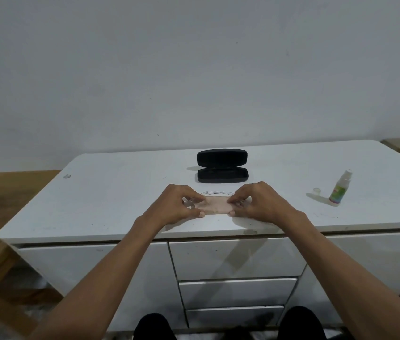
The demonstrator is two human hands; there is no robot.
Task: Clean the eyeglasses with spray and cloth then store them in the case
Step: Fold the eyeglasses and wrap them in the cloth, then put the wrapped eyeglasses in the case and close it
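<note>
Both hands pinching folded pinkish cloth (216, 204) near front edge of white cabinet top (110, 192). Left hand (181, 204) gripping cloth's 9 o'clock end, right hand (255, 201) gripping 3 o'clock end, fingers narrow. Eyeglasses (217, 193) showing as thin wire arcs just at 12 o'clock of cloth, mostly hidden. Black case (222, 169) lying open further at 12 o'clock. Spray bottle (340, 188) standing at 3 o'clock, clear cap (317, 191) sitting beside it.

Only 1 view, head-worn, wide-angle. Looks forward and down from above the seated knees, along both forearms, onto a white cabinet top (110, 192) near at hand. Faces a plain wall (194, 69) square-on, filling the upper half. Takes in drawer fronts (235, 258) below, wooden floor (10, 192) at left.
</note>
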